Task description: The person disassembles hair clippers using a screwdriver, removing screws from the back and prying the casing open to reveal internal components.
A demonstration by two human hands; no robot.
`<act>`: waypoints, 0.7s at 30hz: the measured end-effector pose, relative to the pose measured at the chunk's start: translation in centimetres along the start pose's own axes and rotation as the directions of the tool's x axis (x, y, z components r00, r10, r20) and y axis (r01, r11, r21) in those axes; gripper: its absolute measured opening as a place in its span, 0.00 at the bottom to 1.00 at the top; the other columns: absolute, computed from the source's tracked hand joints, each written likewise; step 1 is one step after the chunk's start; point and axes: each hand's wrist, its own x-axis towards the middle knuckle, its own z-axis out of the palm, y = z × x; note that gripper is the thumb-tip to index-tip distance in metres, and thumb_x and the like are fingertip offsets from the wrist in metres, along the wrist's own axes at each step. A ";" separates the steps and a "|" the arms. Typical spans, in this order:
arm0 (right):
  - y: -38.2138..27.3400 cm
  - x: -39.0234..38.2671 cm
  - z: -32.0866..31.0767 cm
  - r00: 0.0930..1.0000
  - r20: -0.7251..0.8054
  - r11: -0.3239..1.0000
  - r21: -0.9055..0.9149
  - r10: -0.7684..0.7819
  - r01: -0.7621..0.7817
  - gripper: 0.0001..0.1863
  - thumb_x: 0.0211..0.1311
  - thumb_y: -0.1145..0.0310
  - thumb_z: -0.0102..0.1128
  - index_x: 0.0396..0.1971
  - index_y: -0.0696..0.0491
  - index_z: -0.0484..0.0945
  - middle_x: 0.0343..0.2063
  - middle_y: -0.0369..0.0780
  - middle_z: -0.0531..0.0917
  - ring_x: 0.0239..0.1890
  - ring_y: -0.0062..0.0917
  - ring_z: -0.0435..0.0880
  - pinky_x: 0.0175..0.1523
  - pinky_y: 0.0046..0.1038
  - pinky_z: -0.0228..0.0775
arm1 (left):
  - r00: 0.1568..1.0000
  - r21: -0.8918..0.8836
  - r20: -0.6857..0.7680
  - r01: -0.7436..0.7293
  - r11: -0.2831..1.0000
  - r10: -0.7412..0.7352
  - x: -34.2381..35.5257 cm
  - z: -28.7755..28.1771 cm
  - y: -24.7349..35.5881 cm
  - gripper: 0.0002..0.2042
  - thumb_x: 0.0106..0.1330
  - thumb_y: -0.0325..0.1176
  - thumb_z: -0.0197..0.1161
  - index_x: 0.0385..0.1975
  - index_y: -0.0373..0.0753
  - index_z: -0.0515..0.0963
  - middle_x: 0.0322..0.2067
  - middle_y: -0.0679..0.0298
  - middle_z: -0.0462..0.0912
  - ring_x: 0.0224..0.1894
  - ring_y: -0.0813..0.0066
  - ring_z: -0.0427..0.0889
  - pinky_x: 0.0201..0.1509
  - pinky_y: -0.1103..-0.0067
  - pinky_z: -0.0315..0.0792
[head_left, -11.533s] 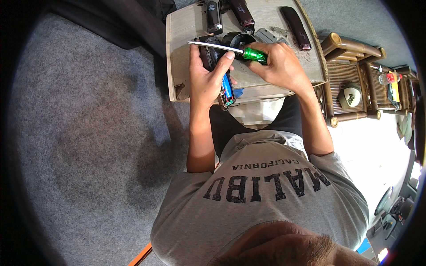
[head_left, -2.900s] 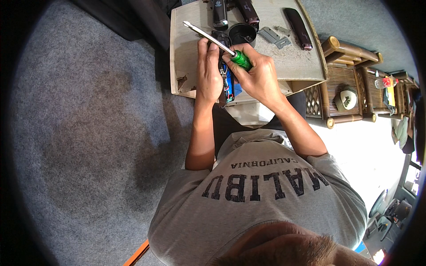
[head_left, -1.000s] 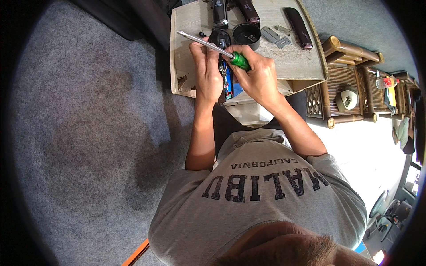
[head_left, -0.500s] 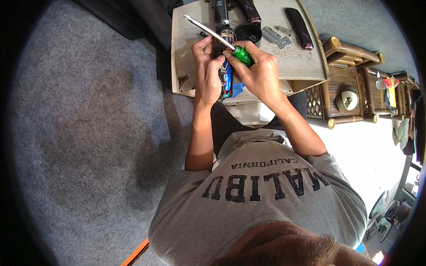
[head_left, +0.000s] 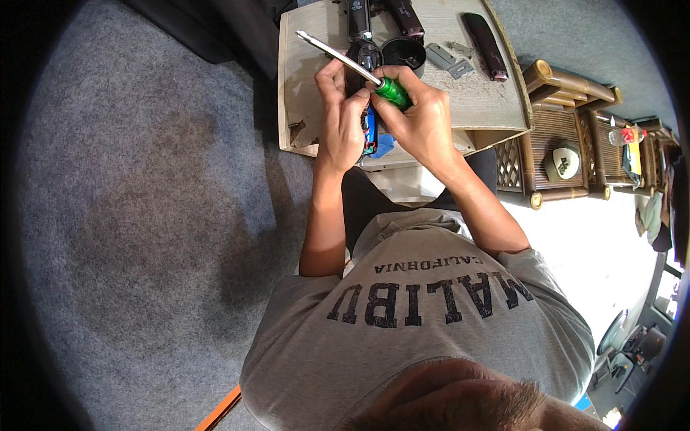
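Note:
My left hand is wrapped around an opened handheld device, which looks like a hair clipper, held upright above the near edge of the table. Its lower part shows a blue cell, wires and a bit of green board, while a black end piece sits at the top. In my right hand is a screwdriver with a green handle. Its metal shaft points up and left, across the clipper, with the tip in the air. My right fingertips are close to the clipper; whether they touch it is hidden.
On the pale wooden table lie a black round cup, a dark purple casing, grey metal plates and two more dark casings behind my hands. Bamboo furniture holding a cap stands to the right.
The clipper has turned in my left hand, so its black end now shows on top and less of the wiring is visible. The screwdriver has barely shifted.

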 end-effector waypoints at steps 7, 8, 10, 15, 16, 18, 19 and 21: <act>0.2 -0.1 0.2 0.995 -0.031 0.991 -0.091 -0.099 0.095 0.14 0.59 0.74 0.70 0.46 0.55 0.83 0.28 0.45 0.89 0.28 0.31 0.91 0.33 0.29 0.79 | 0.999 0.004 0.035 -0.001 1.000 0.000 0.1 -0.4 -0.2 0.27 0.69 0.22 0.46 0.68 0.26 0.52 0.64 0.44 0.66 0.64 0.64 0.70 0.71 0.72 0.61; 0.2 -0.1 0.2 0.995 -0.031 0.991 -0.090 -0.098 0.095 0.14 0.59 0.74 0.70 0.46 0.55 0.83 0.28 0.45 0.89 0.28 0.31 0.91 0.33 0.29 0.79 | 0.999 0.013 0.043 -0.005 1.000 0.004 0.1 -0.4 -0.2 0.27 0.69 0.22 0.46 0.68 0.26 0.52 0.65 0.44 0.65 0.64 0.64 0.69 0.72 0.72 0.60; 0.1 -0.1 0.2 0.989 -0.040 0.985 -0.103 -0.145 0.140 0.14 0.59 0.75 0.70 0.45 0.54 0.83 0.28 0.46 0.88 0.27 0.32 0.91 0.33 0.30 0.79 | 0.999 0.022 0.050 -0.008 1.000 0.007 0.1 -0.4 -0.1 0.26 0.70 0.22 0.46 0.68 0.25 0.52 0.65 0.44 0.64 0.65 0.64 0.69 0.72 0.72 0.60; 0.5 0.0 0.3 0.985 -0.047 0.984 -0.077 -0.166 0.162 0.14 0.58 0.73 0.73 0.45 0.53 0.83 0.28 0.44 0.87 0.28 0.32 0.89 0.34 0.32 0.79 | 1.000 0.029 0.019 0.002 1.000 -0.002 0.0 -0.4 -0.3 0.23 0.74 0.23 0.46 0.67 0.25 0.54 0.66 0.45 0.65 0.65 0.65 0.69 0.71 0.72 0.61; 0.5 0.2 0.4 0.979 -0.076 0.981 -0.059 -0.190 0.185 0.12 0.61 0.72 0.73 0.45 0.55 0.84 0.25 0.44 0.86 0.26 0.23 0.88 0.33 0.28 0.78 | 1.000 0.029 0.019 0.002 1.000 -0.003 0.0 -0.4 -0.2 0.23 0.74 0.23 0.46 0.67 0.25 0.54 0.66 0.45 0.65 0.65 0.65 0.69 0.71 0.72 0.61; 0.0 0.5 -0.4 0.997 -0.019 0.997 0.003 -0.075 0.075 0.11 0.61 0.71 0.73 0.43 0.54 0.85 0.27 0.44 0.87 0.27 0.28 0.89 0.34 0.30 0.78 | 1.000 0.039 0.015 0.012 0.999 -0.012 0.0 -0.2 0.1 0.22 0.76 0.26 0.45 0.68 0.27 0.54 0.64 0.45 0.69 0.64 0.65 0.71 0.71 0.71 0.63; -0.4 0.7 -0.8 0.998 0.044 0.998 0.059 0.036 -0.039 0.11 0.60 0.70 0.73 0.42 0.54 0.85 0.28 0.45 0.88 0.29 0.34 0.90 0.35 0.32 0.79 | 1.000 0.057 0.007 0.006 0.998 -0.007 0.1 -0.3 -0.2 0.22 0.78 0.26 0.45 0.68 0.28 0.55 0.62 0.46 0.72 0.62 0.66 0.73 0.71 0.71 0.63; -0.4 0.9 -0.9 0.995 0.060 0.993 0.087 0.080 -0.085 0.10 0.62 0.69 0.73 0.41 0.54 0.85 0.27 0.45 0.87 0.28 0.32 0.89 0.35 0.31 0.78 | 1.000 0.055 0.003 0.010 0.998 -0.010 0.0 -0.3 -0.2 0.22 0.78 0.26 0.45 0.68 0.29 0.55 0.62 0.46 0.72 0.61 0.66 0.73 0.71 0.71 0.63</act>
